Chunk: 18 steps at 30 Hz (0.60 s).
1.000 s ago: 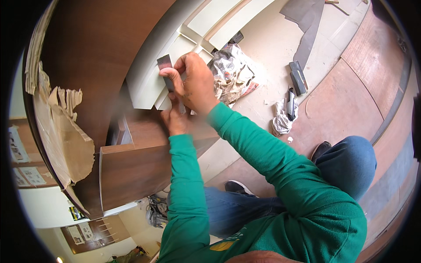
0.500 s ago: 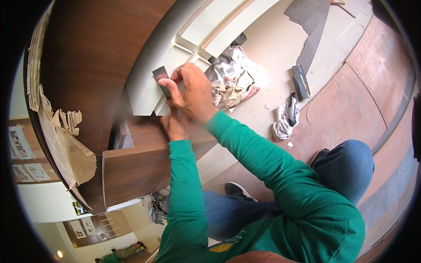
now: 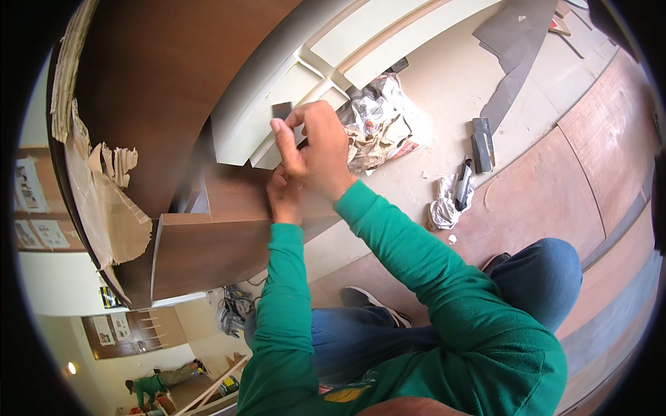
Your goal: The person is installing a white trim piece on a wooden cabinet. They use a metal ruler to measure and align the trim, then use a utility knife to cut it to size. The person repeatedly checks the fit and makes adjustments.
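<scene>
Right hand: on my feed the right hand (image 3: 316,149) has thumb and curled fingers drawn together, pinching a thin dark strip (image 3: 282,109) whose upper end sticks out past the thumb.
Left hand: the left hand (image 3: 284,197) sits just below with its fingers bent; the right hand covers part of it, so I cannot tell whether it grips anything.
Dark strip: in front of the cream ribbed panel (image 3: 243,135), near its lower corner; whether the two touch, I cannot make out.
Brown woodwork: I have a tall brown panel (image 3: 159,76) at upper left and a brown boxed ledge (image 3: 229,253) under the hands, with torn cardboard (image 3: 118,215) along the far left.
Floor: crumpled packaging (image 3: 388,128) lies beside the cream panel; farther right I see a dark block (image 3: 483,144) and a black-handled tool (image 3: 463,186) resting on a crumpled wrapper (image 3: 444,211), near reddish-brown boards (image 3: 534,191).
Room behind: at lower left, a co-worker in green (image 3: 147,385) bends forward.
</scene>
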{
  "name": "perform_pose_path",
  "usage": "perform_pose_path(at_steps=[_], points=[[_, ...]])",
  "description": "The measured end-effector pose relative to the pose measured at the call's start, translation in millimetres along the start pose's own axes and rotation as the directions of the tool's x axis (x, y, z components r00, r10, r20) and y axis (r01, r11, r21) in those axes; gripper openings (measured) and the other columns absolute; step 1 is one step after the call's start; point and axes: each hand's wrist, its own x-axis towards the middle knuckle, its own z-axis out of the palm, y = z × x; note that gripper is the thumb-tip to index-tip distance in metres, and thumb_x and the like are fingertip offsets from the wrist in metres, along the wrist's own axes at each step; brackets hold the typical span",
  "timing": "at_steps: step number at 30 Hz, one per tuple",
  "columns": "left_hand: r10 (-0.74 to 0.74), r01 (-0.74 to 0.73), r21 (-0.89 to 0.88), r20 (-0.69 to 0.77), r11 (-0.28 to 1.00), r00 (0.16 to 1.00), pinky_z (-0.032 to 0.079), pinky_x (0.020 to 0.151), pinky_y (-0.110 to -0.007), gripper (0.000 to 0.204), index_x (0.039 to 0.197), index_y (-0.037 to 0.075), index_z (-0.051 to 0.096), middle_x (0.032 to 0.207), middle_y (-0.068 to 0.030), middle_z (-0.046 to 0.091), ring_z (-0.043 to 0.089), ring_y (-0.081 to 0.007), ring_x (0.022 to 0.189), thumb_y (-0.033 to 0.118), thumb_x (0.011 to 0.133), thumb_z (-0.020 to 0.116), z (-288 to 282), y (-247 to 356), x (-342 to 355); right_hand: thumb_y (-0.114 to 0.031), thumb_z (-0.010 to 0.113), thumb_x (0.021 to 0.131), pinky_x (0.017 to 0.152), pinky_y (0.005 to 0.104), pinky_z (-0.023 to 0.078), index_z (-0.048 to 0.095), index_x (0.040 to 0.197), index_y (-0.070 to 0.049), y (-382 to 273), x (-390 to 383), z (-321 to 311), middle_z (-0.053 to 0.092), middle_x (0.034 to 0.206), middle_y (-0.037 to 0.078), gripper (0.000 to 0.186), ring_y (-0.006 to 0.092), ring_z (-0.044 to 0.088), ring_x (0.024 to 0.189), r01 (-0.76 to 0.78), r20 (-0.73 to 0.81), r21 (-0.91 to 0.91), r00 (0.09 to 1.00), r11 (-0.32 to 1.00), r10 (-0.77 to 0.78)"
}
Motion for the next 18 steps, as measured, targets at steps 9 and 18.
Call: perform_pose_path(at_steps=[9,18], points=[[0.218,-0.057,0.598,-0.200,0.799,0.955,0.052,0.087,-0.033,0.042,0.116,0.002,0.077,0.103,-0.0018,0.072,0.062,-0.0127,0.095,0.044,0.110,0.073,-12.0,36.9,-60.2,-0.027,0.081,0.095,0.082,0.0451,0.060,0.074,0.103,-0.004,-140.6,28.7,-71.5,0.075,0.100,0.017,0.026,0.0346,0.074,0.098,0.342,0.954,0.111,0.227,0.933,-0.197],[-0.048,-0.074,0.295,0.385,0.953,0.921,0.052,0.074,-0.034,0.045,0.099,0.001,0.073,0.084,-0.0015,0.067,0.059,-0.0133,0.080,0.045,0.107,0.078,94.9,-28.5,-96.8,-0.027,0.078,0.096,0.079,0.0448,0.062,0.078,0.095,-0.003,-158.7,25.2,-115.3,0.077,0.092,0.019,0.024,0.0362,0.077,0.091,0.385,0.931,0.355,-0.063,0.852,-0.359]])
